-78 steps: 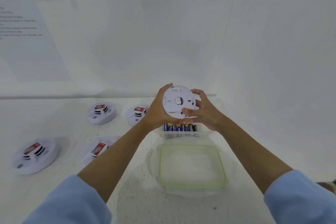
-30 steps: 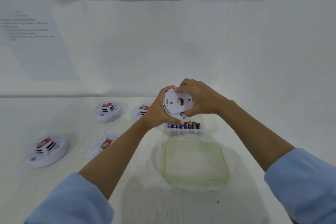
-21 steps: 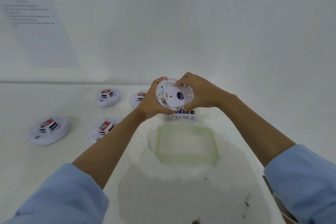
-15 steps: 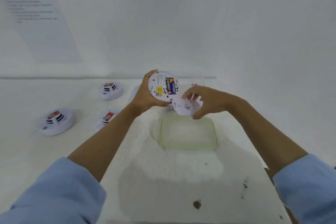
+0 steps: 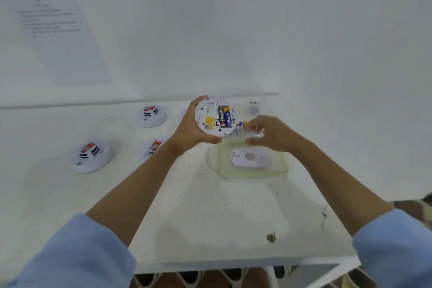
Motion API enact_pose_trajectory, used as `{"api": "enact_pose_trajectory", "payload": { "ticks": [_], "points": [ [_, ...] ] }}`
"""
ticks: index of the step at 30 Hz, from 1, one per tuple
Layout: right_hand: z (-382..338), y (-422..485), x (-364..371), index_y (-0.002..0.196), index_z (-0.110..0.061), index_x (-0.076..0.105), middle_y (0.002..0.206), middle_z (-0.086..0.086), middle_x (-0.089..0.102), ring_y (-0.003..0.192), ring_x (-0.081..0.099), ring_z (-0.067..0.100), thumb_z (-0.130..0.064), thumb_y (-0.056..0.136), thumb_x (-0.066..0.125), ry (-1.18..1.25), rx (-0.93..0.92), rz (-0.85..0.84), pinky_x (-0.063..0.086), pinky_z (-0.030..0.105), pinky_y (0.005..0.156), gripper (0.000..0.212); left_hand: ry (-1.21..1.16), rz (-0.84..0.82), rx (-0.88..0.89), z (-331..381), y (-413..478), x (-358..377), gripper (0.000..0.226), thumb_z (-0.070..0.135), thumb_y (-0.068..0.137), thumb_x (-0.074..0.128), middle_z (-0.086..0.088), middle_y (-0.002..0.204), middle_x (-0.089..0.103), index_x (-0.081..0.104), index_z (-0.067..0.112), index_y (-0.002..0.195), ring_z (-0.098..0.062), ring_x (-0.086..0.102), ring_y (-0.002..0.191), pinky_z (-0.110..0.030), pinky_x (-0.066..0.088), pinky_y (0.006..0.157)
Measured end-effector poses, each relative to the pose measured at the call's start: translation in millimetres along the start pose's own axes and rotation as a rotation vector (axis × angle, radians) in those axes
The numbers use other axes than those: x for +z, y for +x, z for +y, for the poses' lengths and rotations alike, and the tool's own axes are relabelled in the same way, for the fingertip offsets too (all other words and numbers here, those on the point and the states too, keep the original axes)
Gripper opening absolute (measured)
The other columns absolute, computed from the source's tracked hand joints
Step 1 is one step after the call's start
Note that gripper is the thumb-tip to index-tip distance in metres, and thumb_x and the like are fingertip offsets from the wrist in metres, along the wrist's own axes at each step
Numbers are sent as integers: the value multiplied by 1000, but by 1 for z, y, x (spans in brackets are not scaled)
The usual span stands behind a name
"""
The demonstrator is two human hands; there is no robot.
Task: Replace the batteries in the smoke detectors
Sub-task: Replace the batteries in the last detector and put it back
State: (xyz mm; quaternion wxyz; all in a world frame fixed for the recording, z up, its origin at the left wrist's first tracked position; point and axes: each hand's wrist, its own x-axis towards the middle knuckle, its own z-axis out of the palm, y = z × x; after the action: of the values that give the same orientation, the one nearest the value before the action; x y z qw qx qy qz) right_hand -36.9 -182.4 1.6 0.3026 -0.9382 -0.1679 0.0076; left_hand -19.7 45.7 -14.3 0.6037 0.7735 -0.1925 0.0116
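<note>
My left hand (image 5: 190, 130) grips a round white smoke detector (image 5: 214, 119) held up with its back facing me. Two batteries (image 5: 224, 116) sit side by side in its uncovered compartment. The detector's white back plate (image 5: 249, 159) lies on the green-rimmed container lid (image 5: 275, 170) on the table. My right hand (image 5: 268, 133) hovers just above the plate and to the right of the detector, fingers loosely spread, holding nothing. Behind it a clear box of spare batteries (image 5: 240, 127) is mostly hidden by the detector and my fingers.
Three more smoke detectors lie on the white table to the left: one far left (image 5: 92, 155), one at the back (image 5: 152, 114), one partly behind my left forearm (image 5: 152, 147). White walls close off the back and right. The table's front edge (image 5: 233, 262) is near me.
My right hand twisted the back plate off the detector, carried it down and set it on the lid, then let go. The batteries are now exposed. The camera tilted downward.
</note>
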Motion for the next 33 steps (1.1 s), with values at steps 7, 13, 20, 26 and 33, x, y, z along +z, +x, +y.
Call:
{"api": "enact_pose_trajectory", "payload": {
  "ticks": [7, 13, 20, 26, 33],
  "points": [
    [-22, 31, -5, 116, -21, 64, 131, -2, 45, 113, 44, 8, -21, 79, 71, 53, -251, 173, 36, 19, 94, 38, -60, -60, -19, 6, 11, 12, 103, -20, 53, 78, 1, 124, 49, 29, 14, 137, -3, 56, 105, -20, 53, 73],
    [-11, 59, -29, 118, -18, 64, 139, 1, 40, 120, 44, 17, -26, 76, 74, -99, -274, 36, 38, 22, 93, 43, -86, -63, -59, 4, 32, 17, 101, -26, 56, 73, 4, 119, 50, 28, 13, 138, -2, 58, 99, -20, 54, 69],
    [-3, 77, -30, 116, -8, 64, 138, 15, 45, 104, 57, 30, -27, 87, 62, -399, -449, 38, 43, 30, 88, 35, -81, -49, -61, -5, 52, 15, 104, -25, 53, 74, -1, 119, 51, 28, 12, 138, -4, 58, 99, -21, 54, 68],
    [8, 84, -15, 93, 3, 71, 102, 25, 67, 67, 68, 33, -27, 80, 55, -487, -639, 157, 55, 32, 53, 37, -82, -41, -76, -10, 61, 12, 99, -29, 57, 69, 5, 115, 51, 27, 12, 137, 4, 60, 92, -20, 54, 66],
    [11, 94, -17, 97, 2, 70, 97, 17, 71, 82, 70, 26, -23, 85, 47, -500, -740, 234, 56, 30, 68, 36, -67, -57, -63, -9, 74, 2, 103, -15, 48, 77, 5, 116, 49, 29, 18, 133, -3, 56, 100, -19, 53, 72]
  ]
}}
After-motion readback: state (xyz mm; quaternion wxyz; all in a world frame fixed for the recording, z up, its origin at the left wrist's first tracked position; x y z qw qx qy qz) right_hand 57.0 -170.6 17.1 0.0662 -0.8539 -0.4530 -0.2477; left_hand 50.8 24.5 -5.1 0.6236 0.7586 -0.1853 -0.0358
